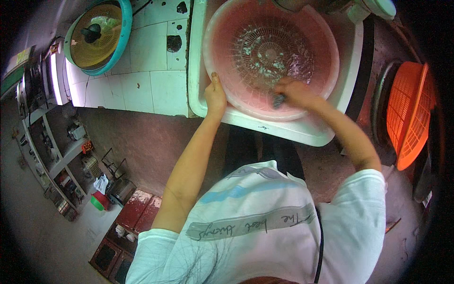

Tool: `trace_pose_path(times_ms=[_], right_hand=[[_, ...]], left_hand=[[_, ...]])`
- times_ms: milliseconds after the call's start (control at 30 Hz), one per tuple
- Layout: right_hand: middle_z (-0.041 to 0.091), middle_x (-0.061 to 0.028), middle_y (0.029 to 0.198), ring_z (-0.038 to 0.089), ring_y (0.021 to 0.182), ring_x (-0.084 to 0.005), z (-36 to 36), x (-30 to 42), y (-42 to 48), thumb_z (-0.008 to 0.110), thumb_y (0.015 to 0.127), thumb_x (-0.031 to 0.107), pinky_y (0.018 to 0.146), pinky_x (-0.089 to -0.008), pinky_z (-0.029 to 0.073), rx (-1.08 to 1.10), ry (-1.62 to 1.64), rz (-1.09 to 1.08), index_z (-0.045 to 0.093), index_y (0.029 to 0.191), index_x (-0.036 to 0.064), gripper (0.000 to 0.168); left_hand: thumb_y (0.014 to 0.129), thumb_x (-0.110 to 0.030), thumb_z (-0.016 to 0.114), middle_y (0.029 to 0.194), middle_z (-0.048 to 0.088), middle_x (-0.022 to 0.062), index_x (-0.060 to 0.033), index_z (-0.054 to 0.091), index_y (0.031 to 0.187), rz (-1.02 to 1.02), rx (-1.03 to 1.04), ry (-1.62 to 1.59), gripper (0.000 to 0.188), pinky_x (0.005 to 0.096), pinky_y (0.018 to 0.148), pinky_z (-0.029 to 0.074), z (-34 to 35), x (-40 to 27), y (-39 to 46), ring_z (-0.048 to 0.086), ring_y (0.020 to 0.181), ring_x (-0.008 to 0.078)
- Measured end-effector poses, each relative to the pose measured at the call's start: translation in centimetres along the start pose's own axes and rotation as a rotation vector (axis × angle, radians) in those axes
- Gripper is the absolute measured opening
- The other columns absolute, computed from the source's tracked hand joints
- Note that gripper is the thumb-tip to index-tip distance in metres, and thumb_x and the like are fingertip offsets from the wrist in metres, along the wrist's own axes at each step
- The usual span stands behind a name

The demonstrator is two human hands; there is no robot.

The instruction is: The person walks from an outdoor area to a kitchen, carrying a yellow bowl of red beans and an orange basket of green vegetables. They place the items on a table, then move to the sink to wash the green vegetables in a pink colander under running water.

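A large pink plastic strainer basket point(271, 110) with a slotted bottom sits tilted in a white sink point(312, 138). Water glints through and around its slots. My left hand point(215, 94) grips the basket's left rim, thumb pointing up along the edge. Inside the near right part of the basket, my right hand point(296, 93) is blurred by motion. It holds a small dark grey item point(278, 100), possibly a scrubbing pad, against the inner wall; the blur hides its exact kind.
A tiled counter point(138, 88) with broken tiles adjoins the sink on the left, bearing a lidded teal basin point(124, 39). An orange plastic basket point(408, 113) stands at right. A dark metal vessel point(291, 3) overhangs the sink's far side. Shelves point(58, 159) and a red cabinet point(134, 209) stand lower left.
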State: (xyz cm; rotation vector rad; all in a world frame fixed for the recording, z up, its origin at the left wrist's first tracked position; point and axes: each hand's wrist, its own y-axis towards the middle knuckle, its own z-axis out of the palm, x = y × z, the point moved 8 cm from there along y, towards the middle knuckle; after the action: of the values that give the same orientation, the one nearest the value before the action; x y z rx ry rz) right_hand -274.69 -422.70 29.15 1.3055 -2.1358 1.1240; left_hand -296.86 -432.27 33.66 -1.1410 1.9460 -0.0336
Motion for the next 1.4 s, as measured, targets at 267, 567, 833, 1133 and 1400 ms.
trace_pose_path(times_ms=[267, 567, 833, 1133, 1400], right_hand=[[0.054, -0.0211, 0.104, 0.051, 0.1, -0.0345, 1.7, 5.0, 2.4, 0.061, 0.073, 0.02, 0.089, -0.0422, 0.04, -0.192, 0.486, 0.074, 0.054, 0.11, 0.002, 0.042], [0.047, -0.023, 0.12, 0.048, 0.108, -0.0328, -10.6, 1.1, 16.1, 0.064, 0.079, 0.025, 0.089, -0.0388, 0.04, -1.149, 0.825, 0.294, 0.049, 0.115, -0.007, 0.05], [0.049, -0.0153, 0.096, 0.052, 0.092, -0.0329, -3.1, 13.1, 4.2, 0.057, 0.075, 0.013, 0.078, -0.0411, 0.044, -0.565, 0.509, -0.018, 0.061, 0.106, 0.013, 0.032], [0.05, -0.0129, 0.093, 0.054, 0.09, -0.0303, -9.0, 13.2, 14.2, 0.061, 0.074, 0.023, 0.075, -0.0407, 0.047, -0.768, 0.075, -0.121, 0.06, 0.108, 0.015, 0.035], [0.052, -0.017, 0.106, 0.052, 0.1, -0.0325, -16.7, -7.5, 18.0, 0.055, 0.078, 0.016, 0.084, -0.0416, 0.044, -1.012, 0.46, -0.068, 0.053, 0.112, 0.005, 0.036]], left_hand=[[0.092, -0.055, 0.023, 0.09, 0.058, 0.0344, 0.0144, 0.059, 0.095, -0.058, -0.049, -0.04, 0.079, 0.0455, 0.084, 0.04, 0.2, 1.8, 0.8, 0.055, 0.092, 0.0458], [0.092, -0.054, 0.02, 0.091, 0.058, 0.0351, 0.0147, 0.059, 0.094, -0.079, -0.022, -0.081, 0.079, 0.0465, 0.084, 0.04, 0.4, 1.9, 0.5, 0.054, 0.094, 0.0471], [0.094, -0.052, 0.022, 0.109, 0.056, 0.0127, 0.0015, 0.044, 0.124, -0.232, 0.261, -0.592, 0.066, 0.0323, 0.088, 0.043, 1.9, 2.6, 0.3, 0.054, 0.1, 0.0224], [0.093, -0.041, 0.035, 0.101, 0.06, 0.0172, 0.0019, 0.054, 0.113, -0.003, 0.106, -0.283, 0.051, 0.0353, 0.083, 0.043, 1.6, 4.7, 1.7, 0.057, 0.093, 0.0251], [0.092, -0.027, 0.046, 0.085, 0.062, 0.0165, 0.0044, 0.056, 0.097, 0.215, 0.08, -0.222, 0.034, 0.0358, 0.068, 0.046, 0.2, -1.0, -1.2, 0.06, 0.073, 0.0255]])
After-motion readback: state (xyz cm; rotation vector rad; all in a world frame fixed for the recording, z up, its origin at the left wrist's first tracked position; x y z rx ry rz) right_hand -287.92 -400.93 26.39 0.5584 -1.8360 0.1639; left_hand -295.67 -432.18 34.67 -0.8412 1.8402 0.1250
